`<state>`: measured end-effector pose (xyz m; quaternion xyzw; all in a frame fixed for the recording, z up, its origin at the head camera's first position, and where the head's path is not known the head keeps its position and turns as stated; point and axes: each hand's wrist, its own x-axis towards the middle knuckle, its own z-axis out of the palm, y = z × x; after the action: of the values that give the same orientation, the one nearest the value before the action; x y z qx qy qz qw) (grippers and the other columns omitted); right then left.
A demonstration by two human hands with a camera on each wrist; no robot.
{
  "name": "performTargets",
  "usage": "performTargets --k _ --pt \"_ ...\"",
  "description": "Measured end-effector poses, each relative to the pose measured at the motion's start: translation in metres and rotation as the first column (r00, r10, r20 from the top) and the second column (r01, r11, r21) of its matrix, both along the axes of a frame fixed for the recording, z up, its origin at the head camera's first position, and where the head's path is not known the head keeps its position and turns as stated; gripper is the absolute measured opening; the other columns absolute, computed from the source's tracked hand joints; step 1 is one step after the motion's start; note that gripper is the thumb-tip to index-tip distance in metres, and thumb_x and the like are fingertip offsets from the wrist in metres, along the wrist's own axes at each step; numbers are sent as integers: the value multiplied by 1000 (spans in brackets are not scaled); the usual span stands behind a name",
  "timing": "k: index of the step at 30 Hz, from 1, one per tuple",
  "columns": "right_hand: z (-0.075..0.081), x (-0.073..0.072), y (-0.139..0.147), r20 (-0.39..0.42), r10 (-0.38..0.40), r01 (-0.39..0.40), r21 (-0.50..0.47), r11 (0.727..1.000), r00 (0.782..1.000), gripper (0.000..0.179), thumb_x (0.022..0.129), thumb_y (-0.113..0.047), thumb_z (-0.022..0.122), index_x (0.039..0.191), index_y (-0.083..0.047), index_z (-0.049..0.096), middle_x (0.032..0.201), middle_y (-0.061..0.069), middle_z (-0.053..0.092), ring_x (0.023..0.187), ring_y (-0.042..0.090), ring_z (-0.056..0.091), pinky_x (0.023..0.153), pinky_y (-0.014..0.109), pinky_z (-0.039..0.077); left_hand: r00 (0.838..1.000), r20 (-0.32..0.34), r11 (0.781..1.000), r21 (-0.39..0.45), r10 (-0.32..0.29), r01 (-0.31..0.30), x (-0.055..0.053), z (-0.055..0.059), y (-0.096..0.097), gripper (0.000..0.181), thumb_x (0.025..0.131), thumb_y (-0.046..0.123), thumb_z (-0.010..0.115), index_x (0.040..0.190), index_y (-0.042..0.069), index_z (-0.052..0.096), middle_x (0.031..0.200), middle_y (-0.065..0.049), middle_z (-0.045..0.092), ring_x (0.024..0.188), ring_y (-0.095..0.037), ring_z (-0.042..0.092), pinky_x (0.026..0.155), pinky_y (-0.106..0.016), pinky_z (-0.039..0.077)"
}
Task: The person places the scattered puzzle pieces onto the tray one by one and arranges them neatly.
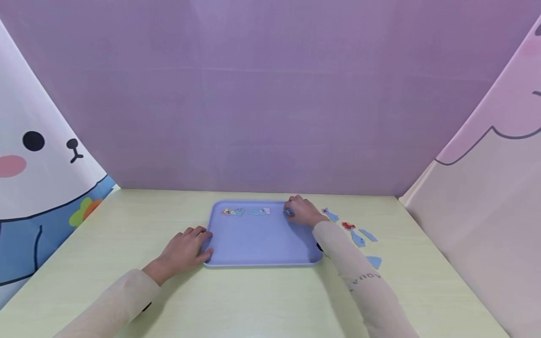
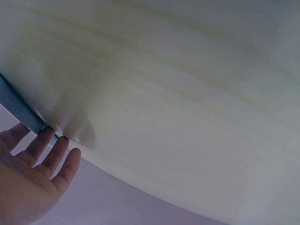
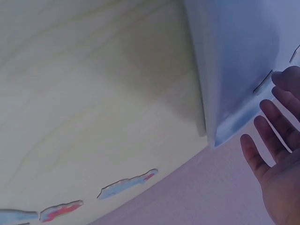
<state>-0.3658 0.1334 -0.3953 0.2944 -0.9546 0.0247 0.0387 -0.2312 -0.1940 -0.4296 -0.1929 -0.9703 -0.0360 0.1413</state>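
A shallow lavender-blue tray [image 1: 258, 241] lies on the table. My left hand [image 1: 186, 249] rests at its left rim, fingers extended and fingertips on the edge, as the left wrist view also shows. Over the tray's far right corner, my right hand [image 1: 303, 212] pinches a small blue puzzle piece [image 1: 289, 212] between thumb and forefinger, close over the tray floor. The other right fingers spread loosely in the right wrist view. Along the tray's far side lie a blue piece with yellow figures [image 1: 234, 212] and a long pale blue piece [image 1: 258, 212].
Right of the tray, several loose pieces lie on the table [image 1: 253, 300], among them a red one [image 1: 348, 226] and a blue one [image 1: 374, 261]. A purple cloth wall [image 1: 270, 103] stands behind the table, with cartoon-printed cloths at both sides.
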Motion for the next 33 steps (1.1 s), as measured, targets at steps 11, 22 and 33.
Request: performTargets --k 11,22,33 --pt "3 5 20 -16 16 -16 -15 1000 1000 24 80 -16 66 103 -9 66 104 5 62 99 24 53 82 42 47 1000 -10 1000 -1 -8 8 -1 0 -2 45 81 39 62 112 7 61 113 -12 58 98 -29 56 73 -46 50" --pt "9 12 47 -22 -33 32 -34 999 999 27 80 -16 65 105 -5 66 105 9 63 100 29 53 84 46 46 1000 -2 1000 7 -5 5 -1 0 -3 45 81 39 62 112 6 61 114 -13 58 98 -30 56 73 -47 49" --pt "5 15 85 -60 -62 58 -66 996 996 25 80 -15 63 102 -4 66 101 10 63 96 31 54 77 47 46 1000 -5 1000 11 -14 14 -1 1 -1 45 81 39 63 112 6 61 113 -13 58 98 -30 56 72 -47 50"
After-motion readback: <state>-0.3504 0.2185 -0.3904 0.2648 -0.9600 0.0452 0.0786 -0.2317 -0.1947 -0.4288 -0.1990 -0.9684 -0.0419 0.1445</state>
